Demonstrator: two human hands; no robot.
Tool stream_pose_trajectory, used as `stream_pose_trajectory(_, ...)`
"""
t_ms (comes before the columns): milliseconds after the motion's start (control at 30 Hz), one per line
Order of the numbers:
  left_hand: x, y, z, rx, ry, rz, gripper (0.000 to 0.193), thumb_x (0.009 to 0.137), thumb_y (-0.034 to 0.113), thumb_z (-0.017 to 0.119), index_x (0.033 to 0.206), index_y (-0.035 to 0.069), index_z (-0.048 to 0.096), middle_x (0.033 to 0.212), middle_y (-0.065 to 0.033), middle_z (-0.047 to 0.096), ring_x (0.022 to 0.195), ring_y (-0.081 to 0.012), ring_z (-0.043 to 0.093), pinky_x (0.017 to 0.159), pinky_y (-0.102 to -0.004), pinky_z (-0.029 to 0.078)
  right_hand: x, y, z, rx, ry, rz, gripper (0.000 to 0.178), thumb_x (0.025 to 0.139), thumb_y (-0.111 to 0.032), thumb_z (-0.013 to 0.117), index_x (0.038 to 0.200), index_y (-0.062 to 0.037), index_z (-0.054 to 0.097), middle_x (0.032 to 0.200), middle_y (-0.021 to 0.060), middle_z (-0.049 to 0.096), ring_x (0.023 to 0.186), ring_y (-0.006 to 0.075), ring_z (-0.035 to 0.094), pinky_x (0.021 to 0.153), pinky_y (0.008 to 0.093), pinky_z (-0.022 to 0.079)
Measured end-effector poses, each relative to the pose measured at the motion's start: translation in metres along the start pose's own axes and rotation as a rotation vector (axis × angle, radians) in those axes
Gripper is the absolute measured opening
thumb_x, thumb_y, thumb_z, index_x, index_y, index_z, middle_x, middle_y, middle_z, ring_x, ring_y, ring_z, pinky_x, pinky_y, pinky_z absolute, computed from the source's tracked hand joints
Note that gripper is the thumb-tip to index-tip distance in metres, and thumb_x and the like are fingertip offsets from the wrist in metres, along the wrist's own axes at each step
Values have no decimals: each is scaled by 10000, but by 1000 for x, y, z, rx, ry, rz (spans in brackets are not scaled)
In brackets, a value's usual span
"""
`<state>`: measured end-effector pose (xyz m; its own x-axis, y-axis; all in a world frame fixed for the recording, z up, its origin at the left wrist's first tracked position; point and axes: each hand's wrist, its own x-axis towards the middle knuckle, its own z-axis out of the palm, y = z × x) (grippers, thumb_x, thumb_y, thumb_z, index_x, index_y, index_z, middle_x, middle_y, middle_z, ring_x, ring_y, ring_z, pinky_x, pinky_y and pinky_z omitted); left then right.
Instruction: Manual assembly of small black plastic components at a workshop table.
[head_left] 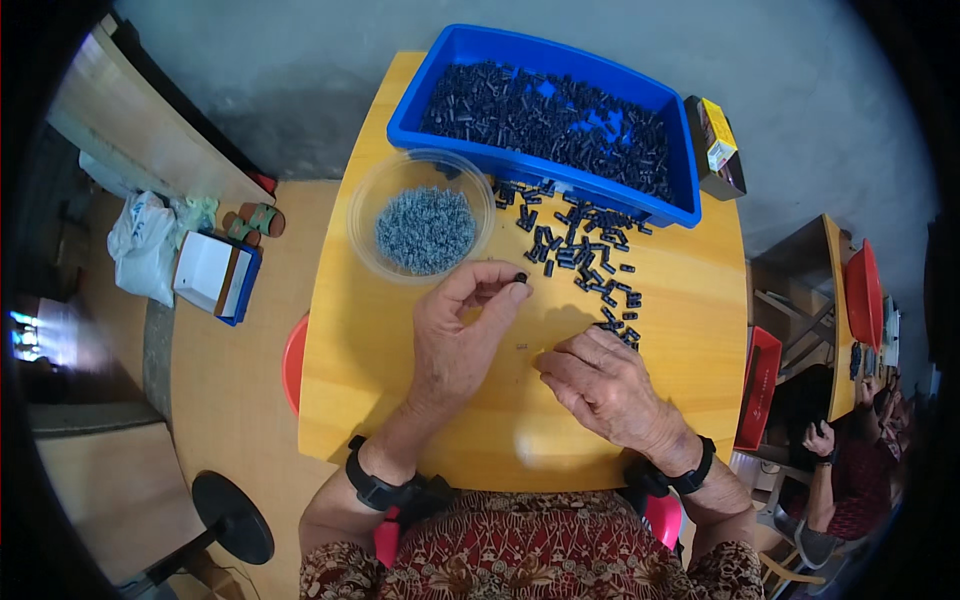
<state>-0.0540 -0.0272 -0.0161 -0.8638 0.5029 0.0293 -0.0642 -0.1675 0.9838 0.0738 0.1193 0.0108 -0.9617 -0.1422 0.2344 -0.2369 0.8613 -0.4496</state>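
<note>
Evidently the left hand [462,325] pinches a small black piece [520,277] above the yellow table [345,375]; the right hand [612,385] is bunched, any contents hidden; a slack pinch could drop the piece among loose black parts [567,257].

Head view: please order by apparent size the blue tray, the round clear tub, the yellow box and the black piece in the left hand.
Largest to smallest:
1. Blue tray
2. Round clear tub
3. Yellow box
4. Black piece, pinched in the left hand
</note>
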Motion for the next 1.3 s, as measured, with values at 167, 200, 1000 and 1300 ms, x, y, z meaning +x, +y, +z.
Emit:
stream_pose_trajectory(167, -1, 3, -1, -14, -59, -4, 134, 911, 15, 627, 1041, -14, 628, 976, -58, 678, 917, -109, 624, 851, -251, 486, 21, 6, 10, 36, 93, 65, 179, 763, -43, 619, 938, -5, 611, 865, 119, 546, 844, 296, 564, 767, 382, 483)
stream_pose_trajectory(200, -3, 1, -2, -16, -54, -15, 133, 910, 13, 627, 1040, -14, 630, 975, -57, 677, 916, -111, 626, 852, -253, 487, 22, 13, 17, 26, 55, 41, 144, 759, -34, 600, 900, -8, 590, 852, 124, 526, 837, 304, 554, 758, 391, 479)
stream_pose_trajectory(1000, -6, -9, 7, -13, -214, -100, 145, 907, -17, 634, 1051, -16, 642, 975, -45, 675, 926, -108, 631, 826, -231, 496, 25, 8, -20, 533, 379, 322, 125, 851, 38, 652, 972, 9, 666, 922, 79, 667, 775, 137, 632, 664, 252, 532)
stream_pose_trajectory(1300, -7, -11, 11, -58, -262, -102, 141, 904, 32, 659, 1038, -11, 657, 945, -19, 672, 872, -72, 607, 793, -223, 492, 25, 7, -6, 795, 431, 441, 107, 839, 25, 674, 936, -11, 702, 911, 49, 658, 823, 123, 588, 704, 244, 483)
